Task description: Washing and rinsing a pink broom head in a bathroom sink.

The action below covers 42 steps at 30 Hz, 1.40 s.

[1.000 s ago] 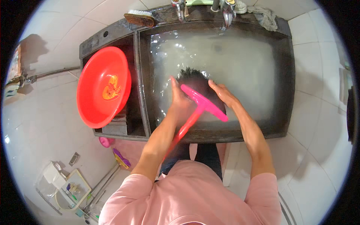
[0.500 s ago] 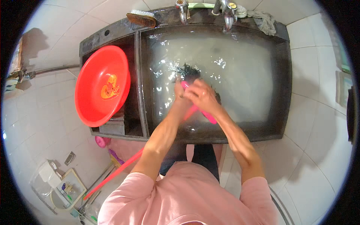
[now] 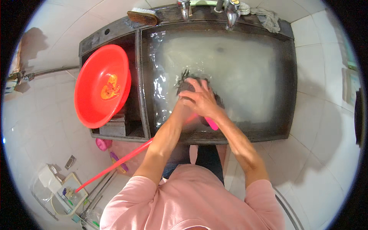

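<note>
A broom [image 3: 212, 123] with a pink head and dark bristles lies over the near left part of the water-filled sink. Its long red handle slants out over the sink's front edge to the lower left. My right hand [image 3: 202, 97] is bent over the dark bristles, its fingers spread and gripping them from above. Just below it my left hand [image 3: 184, 108] reaches to the same spot at the broom head. The right hand covers most of it, so its fingers are hidden. Cloudy grey water surrounds the bristles.
A red basin [image 3: 90, 90] tilts in the compartment left of the sink [image 3: 293, 88]. Along the back ledge are a wooden scrubbing brush [image 3: 142, 17], two taps [image 3: 231, 15] and a grey rag [image 3: 267, 20]. A mirror and toiletries hang at the lower left.
My right hand has moved left from the pink part onto the bristles, its fingers spreading over them. The handle's outer end has swung slightly left and up.
</note>
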Available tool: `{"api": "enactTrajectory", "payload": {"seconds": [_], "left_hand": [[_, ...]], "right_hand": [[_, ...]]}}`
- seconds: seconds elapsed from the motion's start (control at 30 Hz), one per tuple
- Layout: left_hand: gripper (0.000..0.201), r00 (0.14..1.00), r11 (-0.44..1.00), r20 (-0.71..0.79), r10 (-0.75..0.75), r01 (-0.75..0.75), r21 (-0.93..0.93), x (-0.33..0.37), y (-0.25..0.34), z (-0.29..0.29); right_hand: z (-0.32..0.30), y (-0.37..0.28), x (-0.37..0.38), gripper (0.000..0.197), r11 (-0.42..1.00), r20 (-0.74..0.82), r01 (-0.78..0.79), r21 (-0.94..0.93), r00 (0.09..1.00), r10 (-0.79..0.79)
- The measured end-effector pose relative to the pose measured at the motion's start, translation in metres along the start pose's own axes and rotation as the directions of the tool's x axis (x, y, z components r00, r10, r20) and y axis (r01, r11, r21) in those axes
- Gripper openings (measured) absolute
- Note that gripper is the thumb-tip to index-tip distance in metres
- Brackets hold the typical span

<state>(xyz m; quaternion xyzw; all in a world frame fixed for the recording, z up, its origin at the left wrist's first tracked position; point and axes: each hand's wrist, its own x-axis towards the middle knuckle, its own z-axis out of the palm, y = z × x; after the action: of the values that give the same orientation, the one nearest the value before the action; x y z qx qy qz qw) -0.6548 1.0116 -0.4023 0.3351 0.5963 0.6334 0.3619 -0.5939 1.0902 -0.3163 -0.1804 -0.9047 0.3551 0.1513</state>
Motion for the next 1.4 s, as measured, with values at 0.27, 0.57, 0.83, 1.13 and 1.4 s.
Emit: {"api": "enactTrajectory", "payload": {"seconds": [0.27, 0.57, 0.83, 1.13, 1.4], "left_hand": [[0.037, 0.588, 0.122, 0.226, -0.776, 0.492, -0.862, 0.031, 0.061, 0.011], [0.036, 0.709, 0.318, -0.008, -0.705, 0.306, -0.897, 0.032, 0.017, -0.012], [0.062, 0.654, 0.151, 0.28, -0.703, 0.522, -0.84, 0.044, 0.043, -0.007], [0.036, 0.726, 0.283, 0.098, -0.681, 0.384, -0.879, 0.049, 0.0, -0.022], [0.041, 0.726, 0.496, -0.054, -0.685, 0.411, -0.765, 0.037, -0.027, -0.046]], "right_hand": [[0.019, 0.059, 0.021, 0.03, 0.665, 0.179, -0.628, 0.405, 0.767, 0.616], [-0.015, 0.047, -0.027, 0.048, 0.312, 0.461, -0.795, 0.521, 0.569, 0.681], [-0.007, 0.051, -0.022, 0.051, 0.348, 0.227, -0.628, 0.696, 0.652, 0.723], [-0.016, 0.064, -0.026, 0.053, -0.154, 0.528, -0.709, 0.688, 0.344, 0.777], [-0.003, 0.033, -0.029, 0.046, -0.275, 0.398, -0.491, 0.827, 0.166, 0.902]]}}
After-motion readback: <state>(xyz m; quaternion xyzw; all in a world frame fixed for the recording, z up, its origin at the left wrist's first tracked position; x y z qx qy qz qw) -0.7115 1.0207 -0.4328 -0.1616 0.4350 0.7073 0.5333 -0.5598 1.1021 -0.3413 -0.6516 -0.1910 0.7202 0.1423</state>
